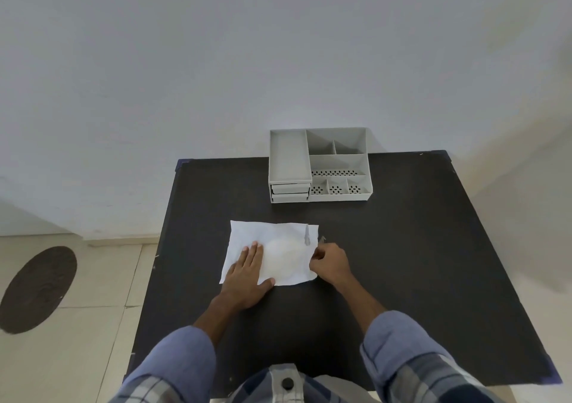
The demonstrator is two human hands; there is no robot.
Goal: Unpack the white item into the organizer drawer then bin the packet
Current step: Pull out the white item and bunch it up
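Packet not yet opened, nothing unpacked so far

The left hand (247,274) lies flat, fingers spread, on the white packet (272,252) mid-table; the right hand (329,263) pinches its right edge (a tear seems begun there). The organizer (318,164) drawers (290,192) look shut; no bin visible, contents only a pale bulge

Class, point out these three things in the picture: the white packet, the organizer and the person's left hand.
white packet (278,235): head view, bare upper part of its flat top.
organizer (339,162): head view, floor of its middle compartment.
left hand (246,274): head view, back of the hand, flat on the packet.
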